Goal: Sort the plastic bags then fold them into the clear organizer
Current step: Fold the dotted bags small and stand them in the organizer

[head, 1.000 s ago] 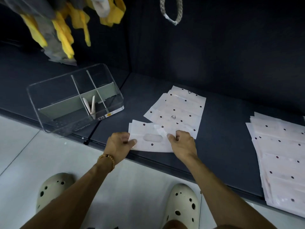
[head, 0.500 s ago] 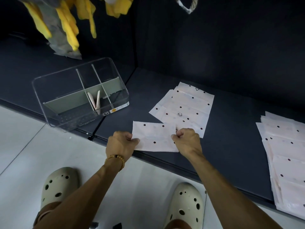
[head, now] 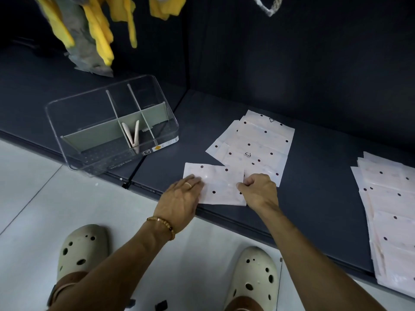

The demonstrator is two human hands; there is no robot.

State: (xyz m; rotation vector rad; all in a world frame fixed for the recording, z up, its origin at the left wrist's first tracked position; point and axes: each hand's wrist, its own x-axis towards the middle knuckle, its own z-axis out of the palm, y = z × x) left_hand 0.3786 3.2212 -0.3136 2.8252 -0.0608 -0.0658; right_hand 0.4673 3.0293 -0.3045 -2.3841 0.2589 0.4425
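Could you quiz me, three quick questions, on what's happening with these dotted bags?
1. True or false: the left hand lies flat on the folded bag.
2. Which compartment of the organizer holds folded bags already? A) near left B) near middle C) far right
3. Fill in: the right hand pinches the bag's ____ edge.

Key: 1 true. 2 B, two folded bags stand in the near middle one. 3 right.
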